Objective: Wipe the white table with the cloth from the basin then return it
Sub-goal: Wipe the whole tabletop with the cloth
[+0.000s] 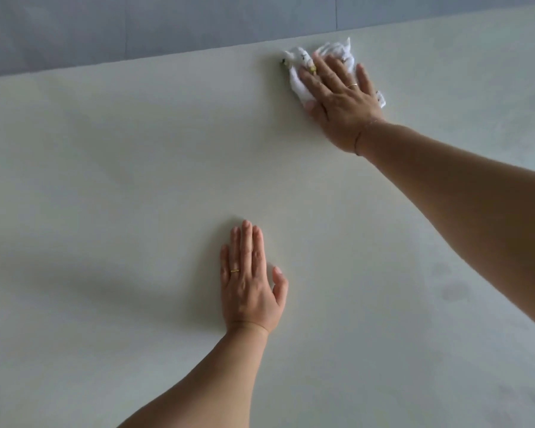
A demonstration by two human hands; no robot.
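Down low and a little left of centre, the left hand point(250, 282) lies palm-down on the white table point(105, 180), fingers straight, pressed together and pointing away from the person, thumb splayed out to the right. It holds nothing; a gold ring point(234, 270) sits on one finger. Its bare forearm runs back toward the bottom edge of the view.

Further right and far up the tabletop, the right arm reaches out nearly straight, coming in from the right edge and angling toward the table's far edge. The right hand point(340, 100) is spread flat with fingers slightly fanned, palm pressing down on the cloth point(303, 61). A ring shows on one finger and a thin bracelet point(357, 143) circles the wrist.

That cloth is white and crumpled, bunched beneath the fingers and sticking out past the fingertips and on either side of the hand, lying just short of the far edge. Beyond that edge is a grey tiled floor point(136, 26). Faint damp smudges point(451, 288) mark the surface at lower right.
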